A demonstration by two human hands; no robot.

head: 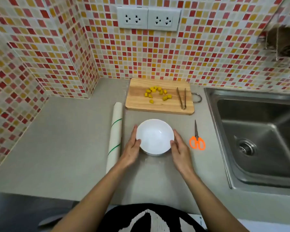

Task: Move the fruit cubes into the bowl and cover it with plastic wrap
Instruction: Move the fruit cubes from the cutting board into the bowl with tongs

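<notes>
An empty white bowl (155, 136) stands on the grey counter in front of me. My left hand (132, 148) holds its left side, thumb on the rim. My right hand (179, 149) holds its right side the same way. Several yellow fruit cubes (157, 94) lie scattered on a wooden cutting board (141, 104) behind the bowl. Wooden tongs (182, 97) lie on the board's right part. A roll of plastic wrap (115, 131) lies lengthwise to the left of the bowl.
Orange-handled scissors (197, 139) lie on the counter right of the bowl. A steel sink (258, 136) fills the right side. Mosaic tiled walls close the back and left, with two wall sockets (148, 19) above the board.
</notes>
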